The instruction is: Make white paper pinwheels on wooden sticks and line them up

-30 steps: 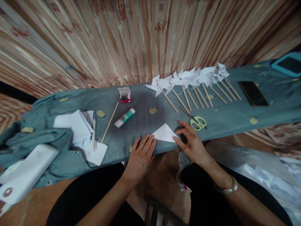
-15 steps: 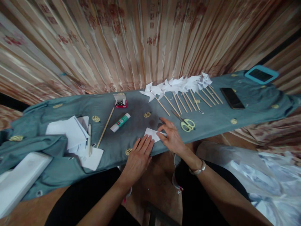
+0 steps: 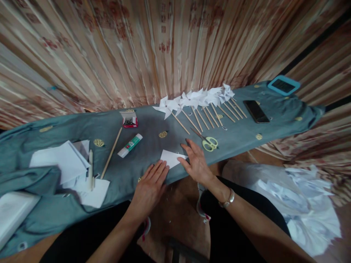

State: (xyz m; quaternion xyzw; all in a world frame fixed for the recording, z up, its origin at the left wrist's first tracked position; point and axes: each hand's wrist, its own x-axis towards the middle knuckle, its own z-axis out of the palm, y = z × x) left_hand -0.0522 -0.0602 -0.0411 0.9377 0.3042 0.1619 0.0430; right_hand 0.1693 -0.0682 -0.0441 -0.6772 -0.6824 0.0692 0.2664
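A small folded piece of white paper (image 3: 170, 158) lies near the front edge of the grey-blue cloth (image 3: 241, 131). My left hand (image 3: 149, 186) lies flat with fingers stretched out, its fingertips at the paper's left corner. My right hand (image 3: 195, 160) rests spread and flat on the paper's right side. Yellow-handled scissors (image 3: 207, 140) lie just right of my right hand. A glue stick (image 3: 130, 145) and a loose wooden stick (image 3: 111, 152) lie to the left.
Several white paper pinwheels on sticks (image 3: 197, 100) are lined up at the back. A red box of pins (image 3: 129, 119), a black phone (image 3: 256, 111), a blue-cased device (image 3: 283, 85), and a pile of white paper (image 3: 65, 164) are on the cloth. Paper scraps (image 3: 309, 204) lie on the floor at right.
My right hand moved left onto the paper, which now shows smaller and partly covered. My left hand stayed at the paper's left corner. The camera view shifted.
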